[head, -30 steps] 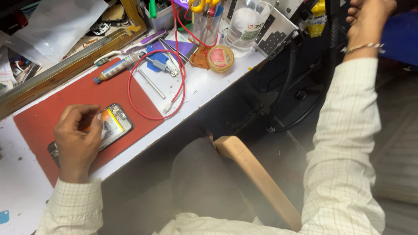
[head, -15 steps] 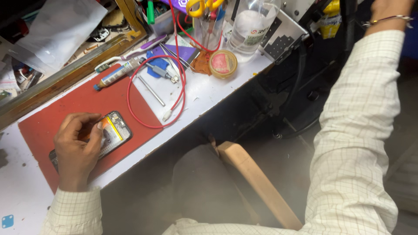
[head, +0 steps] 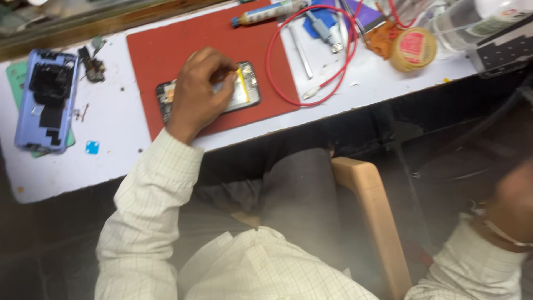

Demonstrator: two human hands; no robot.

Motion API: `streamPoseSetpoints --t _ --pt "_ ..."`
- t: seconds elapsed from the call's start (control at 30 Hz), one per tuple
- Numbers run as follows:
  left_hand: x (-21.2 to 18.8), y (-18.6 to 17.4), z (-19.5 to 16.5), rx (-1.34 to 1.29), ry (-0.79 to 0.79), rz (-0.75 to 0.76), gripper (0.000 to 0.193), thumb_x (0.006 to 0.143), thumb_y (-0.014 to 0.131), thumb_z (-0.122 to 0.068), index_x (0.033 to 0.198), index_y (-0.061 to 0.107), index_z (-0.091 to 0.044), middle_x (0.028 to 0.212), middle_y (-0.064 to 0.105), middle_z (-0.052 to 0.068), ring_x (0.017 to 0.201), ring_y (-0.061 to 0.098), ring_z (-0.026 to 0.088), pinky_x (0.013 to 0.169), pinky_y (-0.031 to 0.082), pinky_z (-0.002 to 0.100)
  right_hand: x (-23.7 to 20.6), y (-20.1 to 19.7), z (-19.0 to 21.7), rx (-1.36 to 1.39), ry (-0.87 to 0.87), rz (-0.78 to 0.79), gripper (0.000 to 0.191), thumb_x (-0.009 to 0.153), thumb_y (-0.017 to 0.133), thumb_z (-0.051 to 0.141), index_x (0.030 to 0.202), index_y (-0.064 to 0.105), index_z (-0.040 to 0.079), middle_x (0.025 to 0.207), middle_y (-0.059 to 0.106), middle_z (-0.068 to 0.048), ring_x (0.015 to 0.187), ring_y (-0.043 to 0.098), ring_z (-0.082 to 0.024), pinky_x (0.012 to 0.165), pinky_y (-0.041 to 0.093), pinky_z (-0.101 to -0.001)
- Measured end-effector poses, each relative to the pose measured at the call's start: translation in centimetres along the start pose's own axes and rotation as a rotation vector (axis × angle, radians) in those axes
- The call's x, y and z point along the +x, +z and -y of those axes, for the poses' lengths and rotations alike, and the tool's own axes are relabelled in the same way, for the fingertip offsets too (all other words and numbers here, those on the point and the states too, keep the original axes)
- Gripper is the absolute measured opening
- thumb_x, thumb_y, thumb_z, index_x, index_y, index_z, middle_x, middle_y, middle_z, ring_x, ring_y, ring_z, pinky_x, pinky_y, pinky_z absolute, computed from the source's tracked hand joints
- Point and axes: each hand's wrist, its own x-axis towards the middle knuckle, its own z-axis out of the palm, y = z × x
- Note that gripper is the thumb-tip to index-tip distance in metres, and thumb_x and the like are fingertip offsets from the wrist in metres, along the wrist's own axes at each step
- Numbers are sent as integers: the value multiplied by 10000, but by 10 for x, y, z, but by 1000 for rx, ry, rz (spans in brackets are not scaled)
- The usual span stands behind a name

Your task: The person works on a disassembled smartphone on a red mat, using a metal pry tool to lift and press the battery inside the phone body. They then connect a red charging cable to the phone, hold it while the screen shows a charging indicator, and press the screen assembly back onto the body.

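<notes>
An opened phone (head: 244, 91), its back cover removed and its inner parts exposed, is laid flat on a red work mat (head: 166, 50) that is spread on a white bench (head: 116, 128). The left hand (head: 200, 91) is pressed down on the phone, the fingers curled narrowly over its middle, so that only the two ends of the phone are seen. The right hand (head: 513, 203) is seen only as a blur at the frame's edge, well apart from the mat and below bench level; whether it is open or closed cannot be told.

Off the mat's left edge, a lilac phone back cover (head: 47, 100) is laid inner side up. A red cable (head: 311, 61) is looped across the mat's right edge onto the bench. Along the mat's far edge a grey tube (head: 272, 11) is laid. Further right of the mat, a small round tin with a red lid (head: 413, 49) is set.
</notes>
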Motion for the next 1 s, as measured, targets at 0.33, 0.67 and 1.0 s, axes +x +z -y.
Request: streamPoseSetpoints --t 0.33,0.67,1.0 --pt "-7 -2 23 48 72 -31 69 867 760 -73 869 697 -44 886 648 45 868 599 236 809 499 388 -55 121 -55 165 -53 199 407 1150 517 374 1264 567 -13 1076 657 -177 918 649 -260 752 531 -365" --pt "-1 6 35 140 52 -25 101 893 754 -82 850 663 -68 878 591 33 844 565 218 786 466 398 -48 187 -101 207 -16 363 397 1126 566 289 1322 595 -55 1238 632 -208 1085 689 -316 897 603 -437" --pt "-5 -3 32 153 4 73 593 781 859 -274 1277 651 -26 1194 537 104 1135 550 279 959 444 449 -42 225 -129 61 -108 526 391 1174 517 297 1412 560 -10 1365 589 -189 1181 672 -261 1040 544 -386"
